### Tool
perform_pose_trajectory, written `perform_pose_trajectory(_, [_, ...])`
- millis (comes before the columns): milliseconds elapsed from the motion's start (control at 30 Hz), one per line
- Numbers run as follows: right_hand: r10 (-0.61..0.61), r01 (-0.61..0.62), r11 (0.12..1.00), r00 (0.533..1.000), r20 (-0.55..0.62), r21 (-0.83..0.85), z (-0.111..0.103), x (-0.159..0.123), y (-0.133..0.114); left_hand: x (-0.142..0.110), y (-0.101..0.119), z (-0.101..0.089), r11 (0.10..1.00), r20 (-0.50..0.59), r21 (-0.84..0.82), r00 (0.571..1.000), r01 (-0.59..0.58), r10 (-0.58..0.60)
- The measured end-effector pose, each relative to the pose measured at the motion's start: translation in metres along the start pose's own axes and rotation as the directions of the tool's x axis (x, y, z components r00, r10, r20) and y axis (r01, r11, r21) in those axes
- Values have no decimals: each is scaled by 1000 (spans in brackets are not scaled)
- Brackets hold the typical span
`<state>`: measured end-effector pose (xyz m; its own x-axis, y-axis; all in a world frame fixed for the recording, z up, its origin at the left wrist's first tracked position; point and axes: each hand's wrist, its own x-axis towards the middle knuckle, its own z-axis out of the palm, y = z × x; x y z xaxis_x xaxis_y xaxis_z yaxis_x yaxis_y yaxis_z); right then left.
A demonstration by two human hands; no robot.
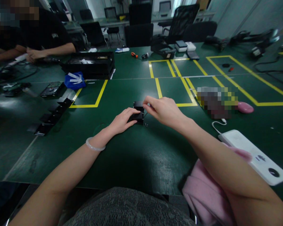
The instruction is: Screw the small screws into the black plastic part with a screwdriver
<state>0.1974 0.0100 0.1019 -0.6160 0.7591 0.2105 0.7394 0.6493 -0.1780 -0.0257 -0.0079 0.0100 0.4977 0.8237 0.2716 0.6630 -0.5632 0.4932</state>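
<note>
A small black boxy part (138,112) rests on the green table (141,150) in front of me. My left hand (122,121) lies against its left side with fingers closed on it, steadying it. My right hand (163,110) reaches in from the right, its fingertips pinched together at the part's top edge; whatever they pinch is too small to see. A tiny screw (146,125) lies on the table just right of the part.
A row of similar black parts (52,116) lies at the left. A black tray (91,64) and blue bag (74,80) sit behind. A white device (252,155), pink cloth (202,191) and pink mouse (245,107) are at my right. Another person's hands (35,54) work far left.
</note>
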Motion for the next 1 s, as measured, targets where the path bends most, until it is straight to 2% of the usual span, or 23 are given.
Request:
perform_pose_trajectory(167, [-7, 8, 999, 1000, -17, 51, 0, -1, 0, 0, 0, 0, 1000, 5, 9, 1000, 0, 0])
perform_pose_trajectory(367, [8, -8, 1000, 1000, 17, 3, -1, 0, 0, 0, -2, 1, 1000, -7, 8, 1000, -15, 15])
perform_pose_trajectory(567, [3, -3, 999, 1000, -4, 48, -1, 0, 0, -1, -2, 2, 1000, -18, 8, 999, -27, 27])
perform_pose_trajectory(700, [15, -15, 1000, 1000, 25, -3, -1, 0, -1, -1, -2, 2, 1000, -14, 18, 1000, -23, 23])
perform_pose_trajectory(1000, [8, -8, 1000, 1000, 10, -23, -1, 0, -1, -1, -2, 2, 999, -16, 20, 999, -27, 27])
